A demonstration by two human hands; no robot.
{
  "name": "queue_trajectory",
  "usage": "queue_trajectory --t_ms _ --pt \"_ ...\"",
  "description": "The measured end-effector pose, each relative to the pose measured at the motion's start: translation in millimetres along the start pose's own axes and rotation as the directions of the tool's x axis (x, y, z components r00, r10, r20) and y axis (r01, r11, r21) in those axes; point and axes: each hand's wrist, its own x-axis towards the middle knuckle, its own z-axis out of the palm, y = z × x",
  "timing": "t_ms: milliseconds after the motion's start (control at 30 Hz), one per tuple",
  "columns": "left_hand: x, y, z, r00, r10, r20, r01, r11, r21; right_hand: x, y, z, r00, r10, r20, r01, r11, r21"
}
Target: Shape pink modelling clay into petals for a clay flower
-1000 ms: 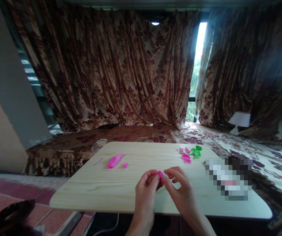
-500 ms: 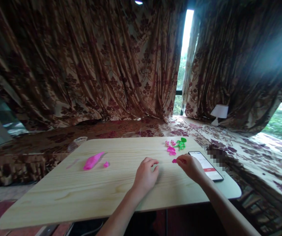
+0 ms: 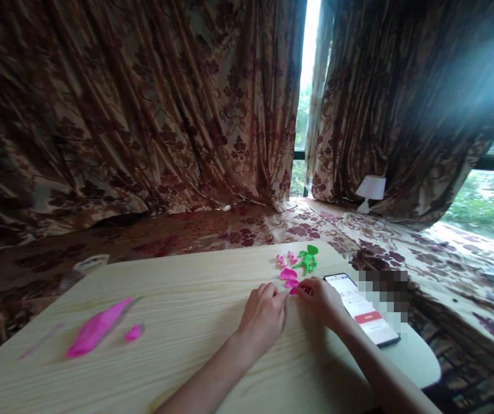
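Patterned curtains (image 3: 212, 126) are filling the upper half of the frame, with daylight entering through a narrow window gap (image 3: 302, 109) right of centre. Below them, a ledge (image 3: 247, 225) covered in floral cloth is running across the middle. A pale wood-grained table (image 3: 177, 322) is occupying the lower half. Two forearms are reaching in from the bottom edge. The left hand (image 3: 264, 313) is resting at lower centre, its fingers curling and their tips hidden, so its grip cannot be told; the right hand (image 3: 322, 299) is lying just beside it, its fingertips closing on a small piece. A phone (image 3: 363, 310) is lying face up at lower right, slanting from upper left to lower right, the right wrist crowding its left side. A tapering pink lump (image 3: 100, 328) is lying at lower left, its narrow end pointing to the upper right. A white lamp (image 3: 371, 187) is standing at right. Beyond the right fingers, a green piece (image 3: 309, 259), spotted pieces (image 3: 287, 260) and pink petals (image 3: 288, 275) are clustering. The held pink piece (image 3: 294, 291) is showing right of centre, pointing left; fingers are hiding its long axis.
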Motion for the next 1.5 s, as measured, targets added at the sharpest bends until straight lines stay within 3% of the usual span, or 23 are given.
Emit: queue_trajectory --t_ms 167,500,1067,1300,1500 --pt "5 5 10.3 0.995 0.079 0.067 -0.086 0.991 0.102 3 1 2 1.0 -0.011 0.026 0.012 1.0 -0.019" --pt "15 8 20.3 0.997 0.058 0.059 -0.067 0.985 0.161 4 1 0 0.995 -0.087 0.044 0.089 0.995 -0.036" --pt "13 8 10.9 0.995 0.085 0.055 -0.091 0.99 0.112 -20 -6 -10 0.971 -0.231 0.067 0.237 0.967 -0.094" --pt "24 -6 18.1 0.994 -0.111 -0.015 0.111 0.994 0.019 -23 -8 -11 0.962 -0.266 0.058 0.271 0.955 -0.118" --pt "35 -4 29.6 0.992 -0.122 -0.038 0.122 0.992 0.006 -23 -5 -13 0.959 -0.276 0.06 0.281 0.954 -0.105"
